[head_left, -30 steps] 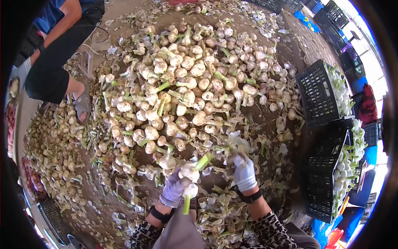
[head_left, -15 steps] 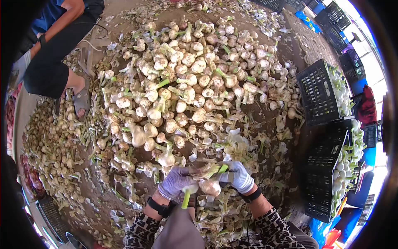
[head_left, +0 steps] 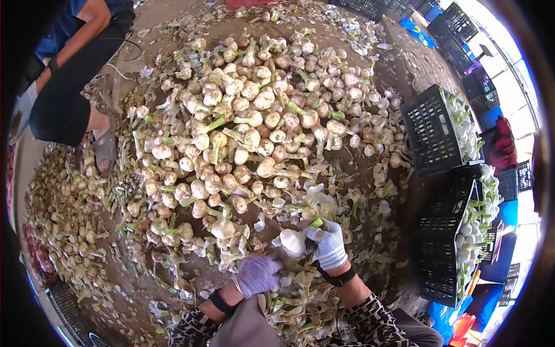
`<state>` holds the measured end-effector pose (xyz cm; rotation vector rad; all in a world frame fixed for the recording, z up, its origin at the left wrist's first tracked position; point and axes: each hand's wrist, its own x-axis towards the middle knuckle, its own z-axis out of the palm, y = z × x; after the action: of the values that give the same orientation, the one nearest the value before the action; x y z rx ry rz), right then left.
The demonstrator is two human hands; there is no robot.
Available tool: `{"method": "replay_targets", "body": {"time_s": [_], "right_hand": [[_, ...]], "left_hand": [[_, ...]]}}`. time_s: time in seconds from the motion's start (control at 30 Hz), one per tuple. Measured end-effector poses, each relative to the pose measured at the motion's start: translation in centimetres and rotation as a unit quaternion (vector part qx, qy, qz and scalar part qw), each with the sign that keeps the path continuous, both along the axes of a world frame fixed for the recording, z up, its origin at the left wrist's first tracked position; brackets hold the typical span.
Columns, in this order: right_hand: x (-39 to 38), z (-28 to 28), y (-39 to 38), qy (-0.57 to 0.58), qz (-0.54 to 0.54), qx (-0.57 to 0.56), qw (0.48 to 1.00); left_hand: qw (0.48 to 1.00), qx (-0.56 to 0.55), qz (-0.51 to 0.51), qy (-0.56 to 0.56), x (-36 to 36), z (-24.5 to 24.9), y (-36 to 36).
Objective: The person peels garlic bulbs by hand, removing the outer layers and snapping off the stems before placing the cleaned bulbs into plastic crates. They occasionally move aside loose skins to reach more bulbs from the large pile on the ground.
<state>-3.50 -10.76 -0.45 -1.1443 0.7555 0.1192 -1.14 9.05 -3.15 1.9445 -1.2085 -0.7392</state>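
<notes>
A peeled-looking white garlic bulb (head_left: 292,243) with a short green stem end is held by my right hand (head_left: 328,246), whose gloved fingers are closed around the stem. Just below and left of the bulb is my left hand (head_left: 258,276), also gloved, with its fingers curled and their tips blurred; whatever they may hold is hidden. Ahead lies a wide heap of soil-stained garlic bulbs (head_left: 265,99) with trimmed stems. Loose garlic skins (head_left: 306,295) cover the ground beneath my hands.
Black plastic crates (head_left: 448,237) with clean white garlic stand on the right, another crate (head_left: 430,130) behind. A second garlic pile (head_left: 63,202) spreads at left. Another person's sandalled foot (head_left: 105,147) rests at the heap's left edge. More crates (head_left: 454,26) stand far right.
My left hand has moved down, away from the bulb. The bulb in my right hand now shows white instead of brownish skin. The green-stemmed bulb by my left hand is out of sight.
</notes>
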Motion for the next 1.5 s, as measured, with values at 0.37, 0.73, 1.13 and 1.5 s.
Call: {"method": "replay_targets", "body": {"time_s": [0.37, 0.73, 1.13, 1.5], "right_hand": [[-3.4, -1.1, -4.5, -0.037, -0.148, 0.138, 0.979], [-5.5, -1.1, -4.6, -0.109, -0.135, 0.141, 0.975], [-6.1, 0.5, -5.5, -0.058, -0.295, 0.308, 0.902], [-8.8, -1.8, -5.2, -0.060, -0.217, 0.345, 0.911]], "left_hand": [[0.979, 0.164, 0.124, -0.003, -0.8, -2.8, 2.9], [0.700, -0.174, 0.165, 0.673, 0.6, 3.2, -5.3], [0.851, -0.171, 0.358, 0.344, 1.8, -1.0, -4.6], [0.969, -0.148, 0.161, -0.118, 0.9, 4.8, -9.0]]}}
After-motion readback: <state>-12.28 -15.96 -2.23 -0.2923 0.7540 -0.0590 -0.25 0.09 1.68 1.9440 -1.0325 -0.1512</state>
